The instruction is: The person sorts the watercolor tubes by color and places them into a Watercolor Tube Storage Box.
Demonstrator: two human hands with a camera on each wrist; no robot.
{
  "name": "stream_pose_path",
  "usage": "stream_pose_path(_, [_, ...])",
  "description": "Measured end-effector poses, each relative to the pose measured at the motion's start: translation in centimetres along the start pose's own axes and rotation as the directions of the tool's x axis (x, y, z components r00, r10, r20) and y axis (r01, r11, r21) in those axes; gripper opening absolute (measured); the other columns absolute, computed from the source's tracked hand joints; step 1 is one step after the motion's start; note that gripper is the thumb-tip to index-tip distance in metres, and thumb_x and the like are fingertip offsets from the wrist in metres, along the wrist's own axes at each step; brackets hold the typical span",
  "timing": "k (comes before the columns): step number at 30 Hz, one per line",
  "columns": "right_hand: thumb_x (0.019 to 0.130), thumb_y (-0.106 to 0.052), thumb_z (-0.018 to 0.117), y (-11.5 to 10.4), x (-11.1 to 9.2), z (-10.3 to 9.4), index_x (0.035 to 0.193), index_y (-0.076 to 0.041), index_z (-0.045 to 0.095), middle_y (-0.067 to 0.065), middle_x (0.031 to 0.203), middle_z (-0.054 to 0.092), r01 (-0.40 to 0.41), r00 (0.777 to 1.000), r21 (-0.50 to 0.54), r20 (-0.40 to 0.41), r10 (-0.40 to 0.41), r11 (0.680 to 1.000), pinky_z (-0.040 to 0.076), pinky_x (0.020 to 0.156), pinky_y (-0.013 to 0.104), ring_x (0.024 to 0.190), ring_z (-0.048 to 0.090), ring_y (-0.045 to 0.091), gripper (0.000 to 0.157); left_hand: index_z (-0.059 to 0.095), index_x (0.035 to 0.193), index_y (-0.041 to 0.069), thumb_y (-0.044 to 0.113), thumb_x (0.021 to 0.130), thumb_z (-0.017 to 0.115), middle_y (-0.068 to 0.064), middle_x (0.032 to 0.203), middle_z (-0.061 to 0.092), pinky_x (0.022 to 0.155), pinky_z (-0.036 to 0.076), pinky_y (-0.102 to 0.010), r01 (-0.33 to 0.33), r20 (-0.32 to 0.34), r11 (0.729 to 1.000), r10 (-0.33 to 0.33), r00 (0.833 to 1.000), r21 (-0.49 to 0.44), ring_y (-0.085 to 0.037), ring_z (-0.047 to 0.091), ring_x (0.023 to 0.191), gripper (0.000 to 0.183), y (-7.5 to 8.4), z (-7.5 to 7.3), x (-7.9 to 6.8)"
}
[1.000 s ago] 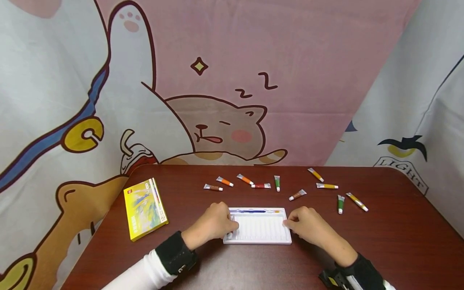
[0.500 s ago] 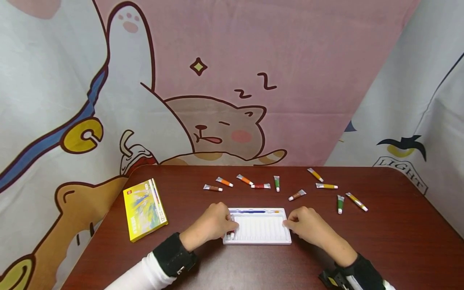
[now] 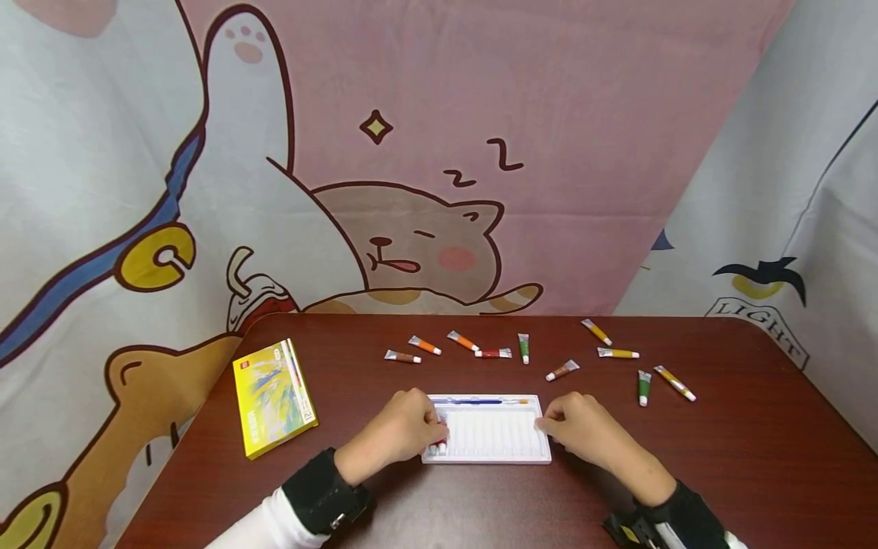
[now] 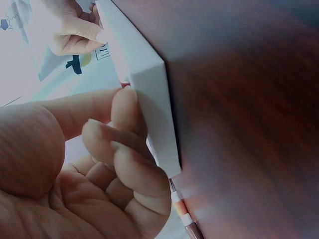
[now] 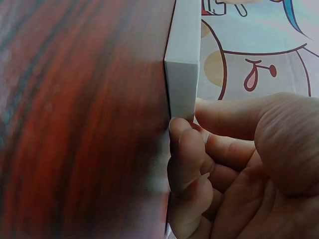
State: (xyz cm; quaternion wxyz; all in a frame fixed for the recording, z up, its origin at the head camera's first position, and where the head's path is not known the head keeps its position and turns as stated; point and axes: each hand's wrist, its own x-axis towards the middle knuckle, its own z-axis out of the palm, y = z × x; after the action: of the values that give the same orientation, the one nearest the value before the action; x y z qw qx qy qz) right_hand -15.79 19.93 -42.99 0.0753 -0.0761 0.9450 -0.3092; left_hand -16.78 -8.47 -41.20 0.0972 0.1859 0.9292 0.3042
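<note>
A white plastic paint tray (image 3: 490,431) with ridged slots lies on the table, a blue-handled paintbrush (image 3: 473,401) along its far side. My left hand (image 3: 405,427) grips the left end, fingers curled at the outer wall and thumb over the rim. Under that thumb a red paint tube (image 3: 442,440) shows in the leftmost slots, white caps toward me, its upper part hidden. My right hand (image 3: 583,427) pinches the right rim, thumb on top. In the right wrist view, curled fingers lie against the tray wall (image 5: 182,84).
Several small paint tubes lie scattered behind the tray, among them a brown tube (image 3: 402,356), a red tube (image 3: 494,353) and a green tube (image 3: 524,348). Farther right are a yellow tube (image 3: 619,353) and another green tube (image 3: 644,387). A yellow box (image 3: 276,398) lies at left.
My left hand has slid slightly left and toward me along the tray's end, showing more of the red tube there. The right hand and the tray stay put.
</note>
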Motion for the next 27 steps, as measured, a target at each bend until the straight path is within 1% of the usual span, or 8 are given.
stream_pose_path(4, [0.085,-0.018,0.068,-0.05,0.03,-0.04,0.061,-0.016,0.060,-0.003,0.049,0.049,-0.012,1.000,-0.006,-0.003,0.012,1.000,0.039,0.042,0.027,0.043,0.047,0.011,0.025,0.056,0.049,0.017,0.021,0.077,0.075,0.012,0.045,0.044,0.041,0.031,-0.022,-0.011,-0.006,1.000,0.011,1.000,0.006,-0.009,0.044,0.049,0.034,0.01,-0.01,-0.16])
stream_pose_path(11, [0.085,-0.018,0.068,0.15,0.01,-0.01,0.060,-0.016,0.059,-0.003,0.049,0.049,0.009,1.000,-0.003,0.000,-0.009,1.000,0.039,0.042,0.027,0.043,0.047,0.011,0.026,0.058,0.051,0.017,0.022,0.076,0.077,0.011,0.047,0.047,0.043,0.033,-0.023,-0.012,-0.003,1.000,0.012,1.000,0.000,-0.009,0.045,0.051,0.031,-0.39,0.20,-0.16])
stream_pose_path(16, [0.085,-0.018,0.068,0.10,0.04,0.05,0.060,-0.016,0.059,-0.003,0.049,0.049,-0.001,1.000,0.004,0.003,0.001,1.000,0.039,0.042,0.028,0.043,0.048,0.011,0.026,0.060,0.051,0.015,0.023,0.074,0.079,0.011,0.047,0.048,0.045,0.035,-0.024,-0.010,-0.006,1.000,0.010,1.000,0.003,-0.009,0.045,0.054,0.031,-0.55,0.23,-0.19])
stream_pose_path(22, [0.084,-0.018,0.068,-0.02,0.04,0.03,0.061,-0.016,0.059,-0.003,0.049,0.050,-0.008,1.000,0.003,0.000,0.008,1.000,0.040,0.042,0.028,0.043,0.048,0.011,0.025,0.058,0.050,0.016,0.022,0.073,0.080,0.011,0.045,0.046,0.044,0.034,-0.023,-0.010,-0.008,1.000,0.010,1.000,-0.005,-0.009,0.045,0.051,0.032,-0.49,0.24,-0.16])
stream_pose_path(27, [0.084,-0.018,0.069,-0.01,0.10,0.03,0.061,-0.016,0.060,-0.003,0.049,0.050,-0.011,1.000,-0.001,0.000,0.011,1.000,0.040,0.042,0.028,0.043,0.048,0.011,0.025,0.057,0.048,0.016,0.021,0.073,0.079,0.012,0.045,0.045,0.045,0.034,-0.023,-0.027,-0.013,1.000,0.027,1.000,0.009,-0.008,0.044,0.051,0.034,-0.47,0.35,-0.09])
